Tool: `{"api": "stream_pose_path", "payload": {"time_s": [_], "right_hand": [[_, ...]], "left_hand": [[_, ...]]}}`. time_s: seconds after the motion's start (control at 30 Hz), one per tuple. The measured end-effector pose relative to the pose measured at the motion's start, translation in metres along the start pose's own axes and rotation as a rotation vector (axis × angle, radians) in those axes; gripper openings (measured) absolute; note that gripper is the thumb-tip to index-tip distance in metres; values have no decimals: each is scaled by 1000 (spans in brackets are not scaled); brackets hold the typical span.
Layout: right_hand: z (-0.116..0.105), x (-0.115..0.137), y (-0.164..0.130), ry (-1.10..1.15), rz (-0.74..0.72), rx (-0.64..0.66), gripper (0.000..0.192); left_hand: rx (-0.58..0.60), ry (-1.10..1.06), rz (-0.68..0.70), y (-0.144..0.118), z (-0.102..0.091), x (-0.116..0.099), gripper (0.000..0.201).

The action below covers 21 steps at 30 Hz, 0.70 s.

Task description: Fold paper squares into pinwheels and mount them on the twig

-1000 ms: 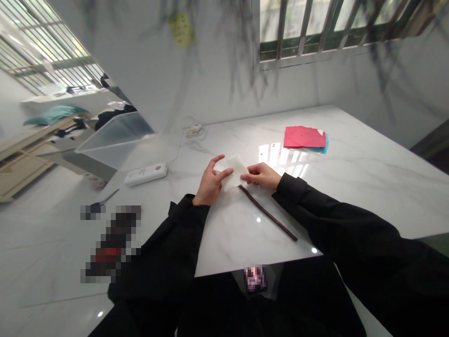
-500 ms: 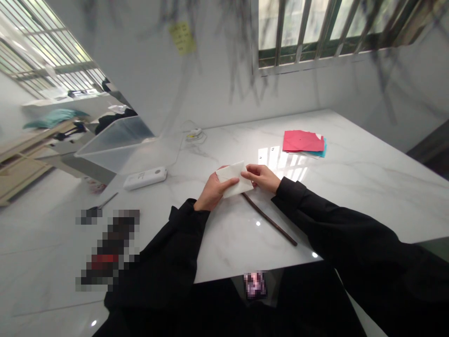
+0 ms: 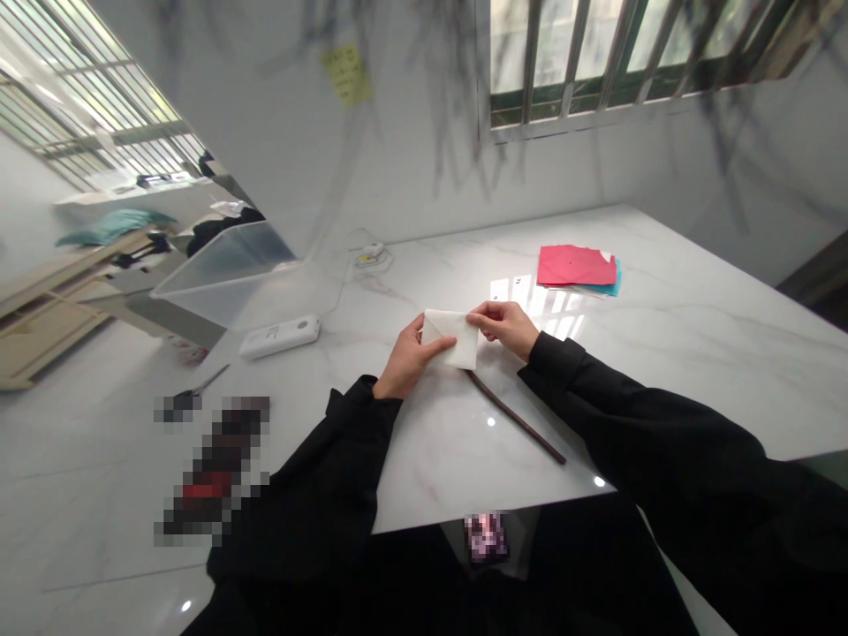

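Soft daylight was let in by barred windows (image 3: 596, 57) at 1 and 10 o'clock. Window glare was bounced off the glossy tabletop (image 3: 695, 353) near 3, plus pinpoint highlights at 5. The wall (image 3: 411, 168) was smudged by blurry dark streaks around 12; stuff toward 10 got kinda stretched. A patch (image 3: 215, 464) at 8 was pixelated.

From my head, the camera faces forward and down across the white table (image 3: 676, 362), from its near edge to its far right corner and the wall (image 3: 424, 190) behind. It looks from near, my left hand (image 3: 405, 359) and right hand (image 3: 509, 327) about mid-view.
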State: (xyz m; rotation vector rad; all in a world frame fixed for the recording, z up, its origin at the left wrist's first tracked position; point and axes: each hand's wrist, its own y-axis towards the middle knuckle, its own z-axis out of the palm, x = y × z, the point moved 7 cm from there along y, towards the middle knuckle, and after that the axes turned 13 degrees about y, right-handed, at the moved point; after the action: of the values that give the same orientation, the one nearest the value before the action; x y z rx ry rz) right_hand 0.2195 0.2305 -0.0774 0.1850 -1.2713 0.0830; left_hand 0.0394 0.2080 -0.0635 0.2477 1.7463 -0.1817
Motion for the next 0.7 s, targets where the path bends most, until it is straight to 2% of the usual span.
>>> {"api": "stream_pose_path", "payload": {"time_s": [0.1, 0.23, 0.43, 0.57, 0.7], "right_hand": [[-1, -2, 0, -18, 31, 2, 45], [5, -7, -1, -100, 77, 94, 45], [12, -6, -5, -150, 65, 187, 50], [10, -3, -5, -139, 33, 161, 52], [2, -2, -1, -110, -10, 60, 53]], "left_hand": [[-95, -33, -39, 3, -9, 4, 71], [-185, 38, -16, 5, -19, 4, 77], [-65, 202, 94, 3, -9, -4, 75], [-75, 128, 68, 3, -8, -3, 81], [-82, -15, -20, 3, -9, 3, 86]]}}
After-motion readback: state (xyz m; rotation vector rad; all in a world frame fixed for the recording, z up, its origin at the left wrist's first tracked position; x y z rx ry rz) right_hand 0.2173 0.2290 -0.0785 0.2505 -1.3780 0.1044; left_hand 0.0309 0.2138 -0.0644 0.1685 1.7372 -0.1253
